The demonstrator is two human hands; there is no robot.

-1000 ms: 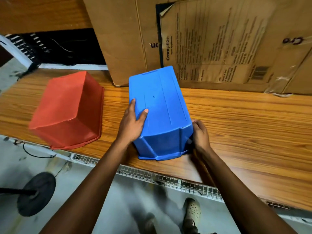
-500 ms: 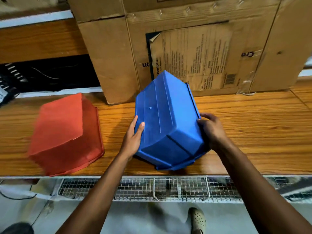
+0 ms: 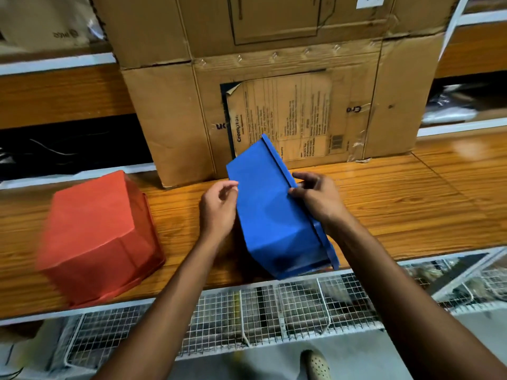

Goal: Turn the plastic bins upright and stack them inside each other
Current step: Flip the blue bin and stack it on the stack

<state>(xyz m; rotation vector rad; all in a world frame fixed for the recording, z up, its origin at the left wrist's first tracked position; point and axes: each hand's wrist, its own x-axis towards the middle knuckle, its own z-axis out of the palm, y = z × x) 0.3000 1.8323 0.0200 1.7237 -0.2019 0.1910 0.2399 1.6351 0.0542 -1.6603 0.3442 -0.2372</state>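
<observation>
A blue plastic bin (image 3: 270, 212) is tipped on its side in the middle of the wooden shelf, its rim turned to the right and its opening hidden from me. My right hand (image 3: 318, 198) grips that rim from the right. My left hand (image 3: 218, 208) rests against the bin's left edge, fingers curled over it. A red plastic bin (image 3: 96, 237) lies upside down on the shelf to the left, apart from both hands.
A large cardboard box (image 3: 274, 78) stands right behind the blue bin. The wooden shelf (image 3: 411, 204) runs on to the right. White wire mesh baskets (image 3: 274, 311) hang under the shelf's front edge. A shoe (image 3: 315, 364) shows on the floor below.
The blue bin has been rolled from upside down onto its side, rim now to the right. My right hand shifted up onto the rim. The view has tilted up.
</observation>
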